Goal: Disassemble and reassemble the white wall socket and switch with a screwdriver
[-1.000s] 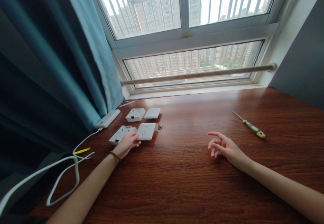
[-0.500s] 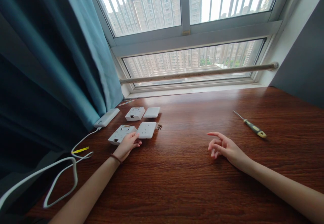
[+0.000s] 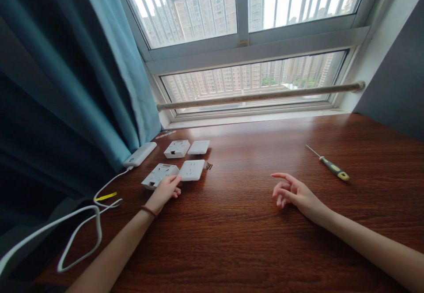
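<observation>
Handle socket panel (image 3: pixel 194 169) by its edge, clear of screws (image 3: pixel 209 165) — with left grip (image 3: pixel 167 188) at one corner, cannot tell if clamped — and right grip (image 3: pixel 295 194) loosely parted.

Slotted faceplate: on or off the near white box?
Off. The faceplate lies to the right of the near box, whose holed upper face shows; cannot tell whether their edges touch.

At ten o'clock hangs a blue curtain (image 3: pixel 132 63), in deep folds. At twelve o'clock is a grey-framed window (image 3: pixel 243 8), with high buildings (image 3: pixel 195 14) outside; a pale rail (image 3: pixel 258 96) crosses before its lower pane. Toward nine o'clock lies a white device (image 3: pixel 141 155), joined to a white cable (image 3: pixel 99 222), which makes a loop at eight o'clock, near a yellow tag (image 3: pixel 107 196).
</observation>
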Action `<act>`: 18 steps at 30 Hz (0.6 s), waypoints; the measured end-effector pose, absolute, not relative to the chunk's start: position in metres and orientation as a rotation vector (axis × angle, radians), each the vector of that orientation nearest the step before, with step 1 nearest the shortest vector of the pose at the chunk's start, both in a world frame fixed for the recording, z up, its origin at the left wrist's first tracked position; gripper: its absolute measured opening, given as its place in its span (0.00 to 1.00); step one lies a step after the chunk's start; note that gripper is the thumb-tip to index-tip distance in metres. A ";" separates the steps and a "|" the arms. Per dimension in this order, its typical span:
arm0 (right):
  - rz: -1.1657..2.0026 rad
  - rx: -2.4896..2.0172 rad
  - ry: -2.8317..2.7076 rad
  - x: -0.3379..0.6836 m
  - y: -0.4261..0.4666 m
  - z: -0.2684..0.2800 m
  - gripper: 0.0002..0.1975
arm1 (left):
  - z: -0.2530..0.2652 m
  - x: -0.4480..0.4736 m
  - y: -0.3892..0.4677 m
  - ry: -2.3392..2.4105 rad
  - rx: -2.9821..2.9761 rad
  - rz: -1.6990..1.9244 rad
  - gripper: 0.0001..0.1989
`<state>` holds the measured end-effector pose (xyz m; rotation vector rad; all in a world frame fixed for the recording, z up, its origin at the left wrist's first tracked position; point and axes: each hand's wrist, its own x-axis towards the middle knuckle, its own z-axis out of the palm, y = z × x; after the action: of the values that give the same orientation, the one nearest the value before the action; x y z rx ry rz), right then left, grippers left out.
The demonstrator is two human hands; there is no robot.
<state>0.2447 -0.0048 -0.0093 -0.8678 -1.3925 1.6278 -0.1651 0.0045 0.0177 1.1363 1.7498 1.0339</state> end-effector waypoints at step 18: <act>1.628 -0.883 -1.386 0.245 -0.006 -0.008 0.26 | 0.023 -0.209 -0.011 2.672 2.236 0.470 0.34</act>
<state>0.2447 -0.0059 -0.0079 -0.8827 -1.3865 1.6280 -0.2089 -0.0111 0.0233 2.2363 2.6723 0.4702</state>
